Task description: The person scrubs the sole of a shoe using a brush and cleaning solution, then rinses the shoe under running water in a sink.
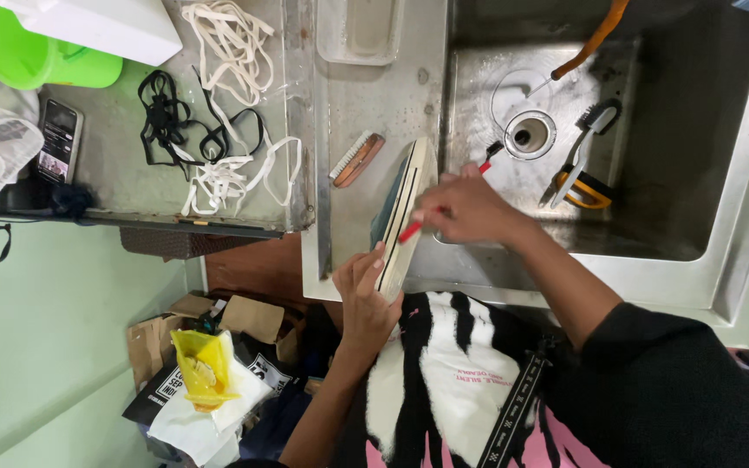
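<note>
shoe point(400, 212) gripped by left hand point(364, 290) beside sink point(739, 260) | red brush point(444, 201) clenched in right hand point(470, 208) | shoe could get dropped, grip looks wet tbh

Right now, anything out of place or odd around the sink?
Mostly loose clutter. Tangled white shoelaces and black shoelaces sprawl over the wet metal counter, beside a black smartphone. Two brushes lie loose in the steel sink basin. Paper bags are heaped on the floor.
</note>
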